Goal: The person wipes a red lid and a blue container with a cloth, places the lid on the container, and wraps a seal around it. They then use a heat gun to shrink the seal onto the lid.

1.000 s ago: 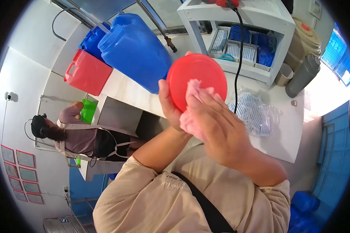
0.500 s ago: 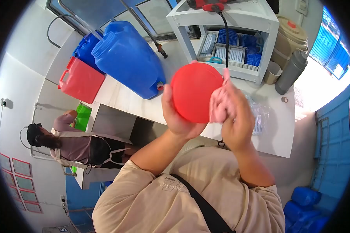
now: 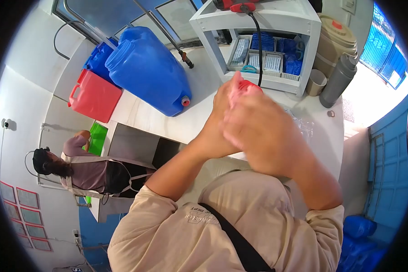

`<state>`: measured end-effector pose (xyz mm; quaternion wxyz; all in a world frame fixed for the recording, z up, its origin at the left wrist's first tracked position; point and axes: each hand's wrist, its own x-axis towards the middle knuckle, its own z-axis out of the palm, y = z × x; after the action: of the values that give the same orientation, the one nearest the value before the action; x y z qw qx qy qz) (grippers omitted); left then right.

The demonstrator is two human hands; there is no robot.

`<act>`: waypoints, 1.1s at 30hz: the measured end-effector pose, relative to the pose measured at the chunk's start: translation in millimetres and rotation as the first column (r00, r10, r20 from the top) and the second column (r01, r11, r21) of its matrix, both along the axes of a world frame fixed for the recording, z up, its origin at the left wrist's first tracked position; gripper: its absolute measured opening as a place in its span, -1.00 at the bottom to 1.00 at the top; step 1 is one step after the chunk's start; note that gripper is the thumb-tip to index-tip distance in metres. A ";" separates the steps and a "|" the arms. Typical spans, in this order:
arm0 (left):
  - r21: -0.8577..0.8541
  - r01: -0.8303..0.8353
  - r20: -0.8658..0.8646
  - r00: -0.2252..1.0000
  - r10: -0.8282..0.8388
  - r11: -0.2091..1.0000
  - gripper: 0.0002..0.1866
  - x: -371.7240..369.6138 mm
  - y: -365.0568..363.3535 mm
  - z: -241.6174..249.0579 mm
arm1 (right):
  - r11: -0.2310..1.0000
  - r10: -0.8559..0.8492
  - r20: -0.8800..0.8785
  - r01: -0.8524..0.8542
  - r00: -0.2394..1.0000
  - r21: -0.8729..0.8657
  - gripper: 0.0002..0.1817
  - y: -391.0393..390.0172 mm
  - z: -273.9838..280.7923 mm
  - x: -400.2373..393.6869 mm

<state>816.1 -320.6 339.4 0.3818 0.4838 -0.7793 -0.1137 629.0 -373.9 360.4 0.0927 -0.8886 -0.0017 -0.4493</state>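
My left hand (image 3: 216,124) grips the mostly hidden red disc (image 3: 251,86) near the white table (image 3: 136,106), right hand (image 3: 269,133) curled over it, blurred, bunching pink cloth (image 3: 235,92).

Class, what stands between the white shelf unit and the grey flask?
In the head view, a beige cup stands between the shelf unit and the flask, with a lidded drum behind it.

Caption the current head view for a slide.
Right hand overlaps left hand as they hold pink cloth and a mostly hidden red item in front of a white counter.
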 end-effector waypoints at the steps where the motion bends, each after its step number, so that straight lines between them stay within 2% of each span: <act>1: 0.001 0.000 0.001 1.000 0.000 1.000 0.38 -3.8 2.2 -3.2 | 1.000 0.000 0.001 0.000 1.000 0.001 -0.70 -6.8 -2.7 -0.3; 2: 0.086 0.009 -0.189 0.982 0.007 0.996 0.39 -9.2 4.1 -6.3 | 0.983 -0.055 0.064 0.042 0.996 0.179 -0.68 -19.7 -3.7 -1.5; 4: 0.164 0.034 -0.371 0.928 0.030 0.986 0.41 -8.4 2.4 -14.2 | 0.934 -0.118 0.115 0.071 0.986 0.351 -0.65 -20.5 -5.2 2.0; 6: 0.064 0.067 -0.203 0.978 -0.053 0.996 0.46 3.6 -4.3 -24.7 | 0.990 0.099 0.107 -0.109 0.989 0.092 -0.62 -1.5 -5.0 13.8; 10: -0.006 0.111 0.081 0.991 -0.111 0.994 0.55 2.4 -3.2 -6.6 | 0.979 0.194 0.001 -0.194 0.981 0.067 -0.66 -19.3 4.2 13.5; 11: 0.129 0.230 -0.346 0.922 -0.174 0.965 0.54 -10.6 3.0 -2.3 | 0.917 0.224 0.133 -0.255 0.965 0.308 -0.75 -30.0 4.7 11.9; 12: 0.124 0.317 -0.560 0.805 -0.198 0.940 0.51 -17.7 5.5 -6.3 | 0.791 0.218 0.266 -0.330 0.939 0.516 -0.80 -38.8 5.0 9.7; 13: 0.086 0.399 -0.741 0.638 -0.208 0.913 0.48 -24.8 8.1 -10.4 | 0.603 0.289 0.426 -0.508 0.858 0.615 -0.76 -45.3 -4.4 12.4; 14: 0.084 0.397 -0.741 0.638 -0.209 0.914 0.48 -29.9 12.2 -10.8 | 0.603 0.291 0.425 -0.509 0.857 0.614 -0.76 -45.9 -18.1 20.3; 15: 0.083 0.351 -0.872 0.479 -0.102 0.933 0.39 -35.2 17.3 -9.0 | 0.534 0.140 0.511 -0.500 0.848 0.682 -0.73 -43.8 -34.2 28.1; 16: 0.094 0.304 -0.957 0.290 0.002 0.948 0.32 -38.3 20.0 -5.9 | 0.509 0.077 0.493 -0.459 0.867 0.728 -0.70 -37.5 -39.1 27.4; 17: 0.123 0.283 -0.946 0.322 0.027 0.951 0.21 -38.6 21.3 -1.8 | 0.477 0.015 0.471 -0.420 0.882 0.772 -0.67 -31.1 -43.9 26.8; 18: 0.124 0.279 -0.947 0.320 0.030 0.952 0.21 -40.5 20.7 -5.5 | 0.440 -0.044 0.446 -0.384 0.894 0.812 -0.63 -24.7 -48.7 26.2; 19: 0.042 0.189 -0.949 0.314 -0.020 0.981 0.15 -44.7 18.7 -12.4 | 0.527 -0.065 0.502 -0.398 0.862 0.751 -0.63 -16.9 -52.7 34.0; 20: -0.040 0.100 -0.947 0.314 -0.070 0.994 0.09 -48.0 16.6 -16.9 | 0.543 -0.083 0.518 -0.397 0.851 0.740 -0.62 -8.7 -53.8 37.9; 21: -0.036 0.098 -0.947 0.315 -0.065 0.995 0.09 -50.7 14.2 -16.0 | 0.559 -0.101 0.534 -0.396 0.840 0.729 -0.61 -0.5 -55.0 41.9; 22: -0.067 0.004 -0.968 0.242 -0.066 0.998 0.05 -53.7 10.8 -13.1 | 0.575 -0.120 0.549 -0.393 0.827 0.718 -0.60 7.7 -56.2 45.8; 23: -0.091 -0.094 -0.983 0.168 -0.075 0.991 0.01 -53.9 7.8 -10.4 | 0.600 -0.150 0.637 -0.442 0.756 0.666 -0.59 11.9 -62.0 53.4; 24: -0.093 -0.097 -0.983 0.168 -0.076 0.991 0.01 -49.5 5.0 -11.4 | 0.630 -0.174 0.718 -0.485 0.674 0.607 -0.56 15.2 -64.4 58.7; 25: -0.131 -0.052 -0.985 0.121 -0.124 0.990 -0.03 -43.2 2.1 -14.2 | 0.690 -0.135 0.693 -0.435 0.708 0.578 -0.48 18.7 -62.1 59.9; 26: -0.169 -0.008 -0.983 0.072 -0.168 0.986 -0.06 -39.5 -0.3 -15.5 | 0.689 -0.133 0.693 -0.436 0.709 0.579 -0.48 22.7 -62.8 61.3; 27: -0.156 -0.040 -0.988 0.022 -0.155 0.987 -0.13 -42.2 -2.3 -9.9 | 0.808 -0.172 0.628 -0.256 0.759 0.531 -0.45 27.2 -64.9 62.4; 28: -0.155 -0.040 -0.988 0.022 -0.155 0.987 -0.13 -39.5 -4.4 -9.8 | 0.890 -0.225 0.564 -0.067 0.795 0.451 -0.42 31.9 -66.7 61.7; 29: -0.102 -0.077 -0.994 0.046 -0.098 0.992 -0.12 -33.9 -6.0 -11.1 | 0.907 -0.158 0.495 -0.072 0.855 0.414 -0.36 37.6 -66.9 55.6; 30: -0.049 -0.114 -0.997 0.067 -0.042 0.992 -0.10 -26.7 -7.9 -14.0 | 0.908 -0.158 0.496 -0.072 0.854 0.413 -0.36 41.0 -64.0 54.4; 32: 0.086 0.036 -0.961 -0.260 0.093 0.996 0.12 -14.0 -6.6 -21.2 | 0.953 -0.114 0.394 -0.011 0.912 0.301 -0.33 44.3 -61.9 56.3; 33: 0.070 0.057 -0.969 -0.234 0.082 0.996 0.13 -21.3 -3.4 -6.6 | 0.963 -0.120 0.361 0.020 0.925 0.268 -0.31 43.8 -63.4 57.7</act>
<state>794.7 -324.0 332.7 0.8274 0.2339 -0.1715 -0.4809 686.7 -330.1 296.9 0.1900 -0.7663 0.0714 -0.6095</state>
